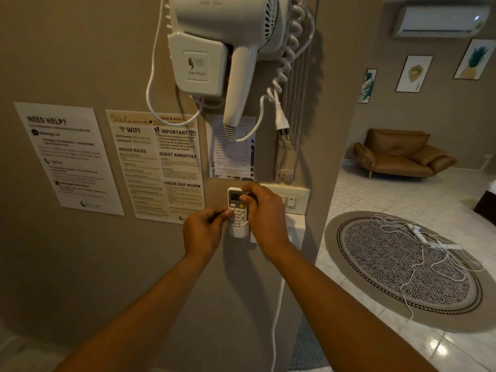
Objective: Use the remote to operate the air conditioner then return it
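— Where's the remote [237, 210]?
— In its holder [238, 231] on the wall, just left of the switch plate [291, 200].
— Hands?
— Two on it: left hand [205, 229] pinches its left edge, right hand [264, 210] curls closed over its right side.
— Left of the remote?
— Two notices; a third above. One AC [440, 21], high right.

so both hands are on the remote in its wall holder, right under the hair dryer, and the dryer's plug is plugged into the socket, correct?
Not quite. The head view shows the plug dangling free on its cord, its pins bare, not in any socket. The rest holds: the left hand and the right hand are both on the remote, which sits in its wall holder below the hair dryer.
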